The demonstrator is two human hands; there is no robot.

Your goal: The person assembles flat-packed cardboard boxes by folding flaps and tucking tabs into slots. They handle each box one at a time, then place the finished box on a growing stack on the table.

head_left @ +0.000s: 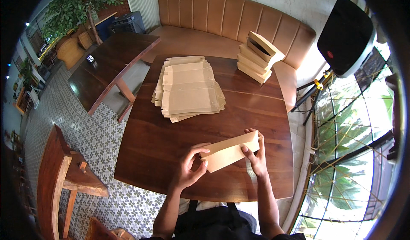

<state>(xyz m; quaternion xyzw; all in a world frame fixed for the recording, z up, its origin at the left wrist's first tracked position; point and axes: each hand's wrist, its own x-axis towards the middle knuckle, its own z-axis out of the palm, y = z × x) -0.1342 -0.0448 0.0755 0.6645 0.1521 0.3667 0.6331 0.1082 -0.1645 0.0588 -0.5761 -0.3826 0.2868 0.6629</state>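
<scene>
A folded brown cardboard box (228,153) is held tilted above the near part of the dark wooden table (171,154). My left hand (191,165) grips its left end, thumb below and fingers at the upper edge. Around the right end closes my right hand (256,152), its thumb pressed on the long side facing me and its fingers behind. The far side of the box is hidden. Beyond it, at the table's far left, lies a pile of flat, unfolded cardboard blanks (190,84).
Several folded boxes (256,60) are stacked at the far right of the table, the top one leaning. A brown padded bench (230,18) runs behind. A black speaker (346,35) on a stand is at right, a second table (115,60) at left, a wooden chair (53,176) nearer.
</scene>
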